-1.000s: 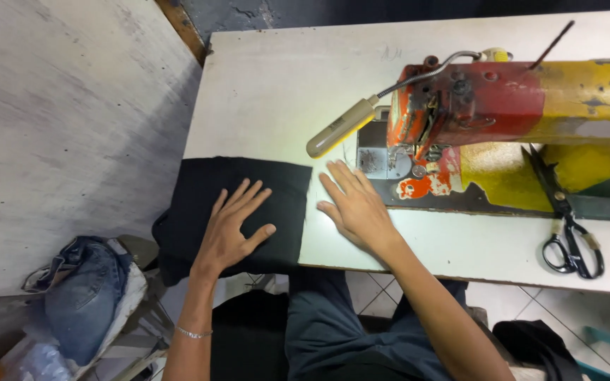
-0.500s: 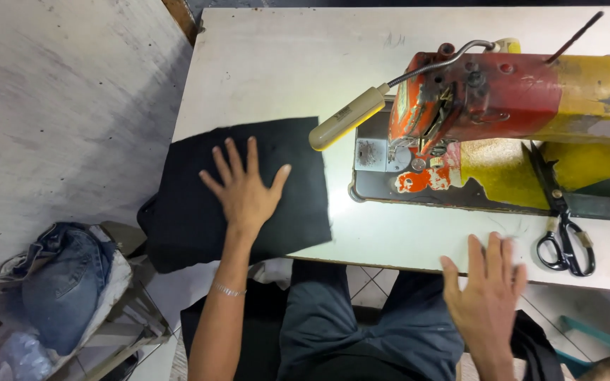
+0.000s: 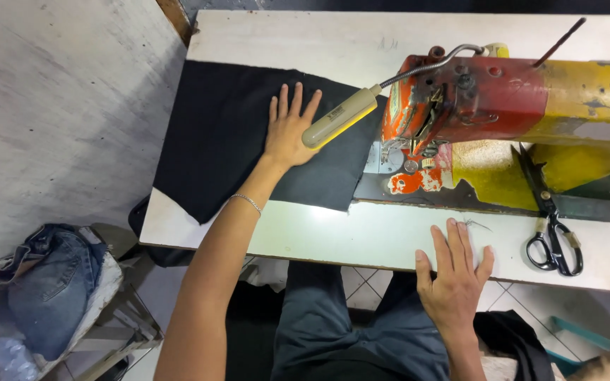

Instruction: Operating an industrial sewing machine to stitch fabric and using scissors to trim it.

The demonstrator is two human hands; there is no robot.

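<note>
Both hands lie flat with their fingers spread, holding nothing. Farthest left, off the table, a heap of blue denim (image 3: 51, 275) sits on a low stand beside the grey wall. Next comes the pale table (image 3: 305, 35), and across its left half lies the black fabric (image 3: 213, 134), one corner hanging over the near-left edge. Pressed palm-down on that cloth is the left hand (image 3: 287, 134), fingers open and pointing away from the person (a thin bracelet (image 3: 247, 202) circles the wrist). Just right of its fingertips, a cream-coloured lamp head (image 3: 337, 116) on a flexible metal neck hangs over the cloth's right part, partly covering the hand's edge. The cloth's right edge reaches under the front of the worn red and yellow sewing machine (image 3: 503, 99), close to the needle area. Farther right, at the near edge of the table, the right hand (image 3: 455, 279) rests flat on the bare tabletop, well apart from the fabric. Right of that hand, black-handled scissors (image 3: 548, 226) lie beside the machine's base, blades pointing away.
</note>
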